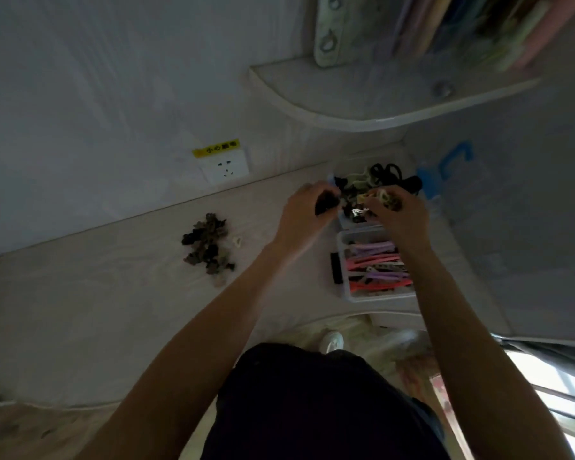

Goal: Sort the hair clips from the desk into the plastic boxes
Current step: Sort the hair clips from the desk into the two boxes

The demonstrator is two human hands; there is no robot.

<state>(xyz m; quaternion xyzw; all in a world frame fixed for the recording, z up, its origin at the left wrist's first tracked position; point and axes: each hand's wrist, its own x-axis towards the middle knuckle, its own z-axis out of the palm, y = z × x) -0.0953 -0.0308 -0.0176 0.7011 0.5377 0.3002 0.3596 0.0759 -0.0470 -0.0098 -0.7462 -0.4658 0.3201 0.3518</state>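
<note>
Head view, both hands over the far plastic box at the right of the counter. The left hand is curled round a dark claw clip; the right hand pinches a pale, mottled clip between its fingertips, both just above the box's dark contents. Beyond that box lie black and pale looped pieces, blurred; whether they sit in a third box cannot be told. The near plastic box holds long flat clips in pink, purple and red, with a black object just beside its left wall. A pile of small dark clips remains unsorted on the counter, well apart to the left, with one small white clip just beside it. Judged by their look, the clips are light, rigid plastic with sprung jaws and toothed edges that may snag one another in a heap; each is probably best taken by its body or rear tabs, singly, lifted free before carrying.
</note>
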